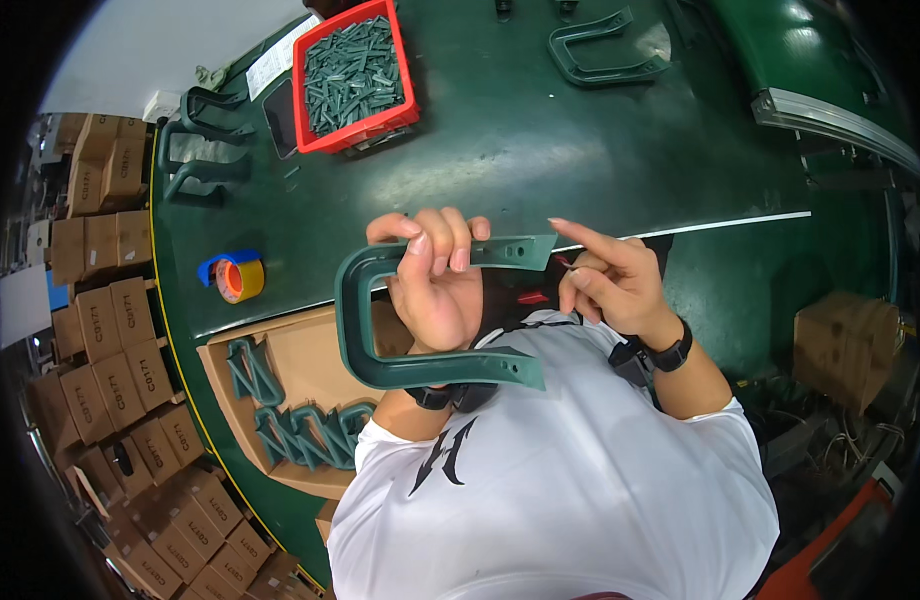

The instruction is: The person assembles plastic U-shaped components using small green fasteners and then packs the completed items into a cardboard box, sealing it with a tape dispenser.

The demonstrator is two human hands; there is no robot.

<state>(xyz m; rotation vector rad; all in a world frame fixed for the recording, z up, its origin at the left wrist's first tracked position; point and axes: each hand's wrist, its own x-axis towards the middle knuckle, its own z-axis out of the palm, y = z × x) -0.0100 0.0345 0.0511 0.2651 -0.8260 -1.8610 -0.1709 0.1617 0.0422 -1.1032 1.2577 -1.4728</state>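
Hands work over the green counter (pixel 540 150): the left hand (pixel 435 285) is clamped on the upper arm of a green U-shaped plastic handle (pixel 380 370) held before the chest, while the right hand (pixel 610 280), fingers loosely curled, touches that arm's tip.

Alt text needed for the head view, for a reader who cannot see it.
The left hand grips the upper arm of a dark green U-shaped plastic handle above a green worktable, while the right hand pinches something small at that arm's tip. A red crate of green parts, a tape roll and a cardboard box of green pieces lie nearby.
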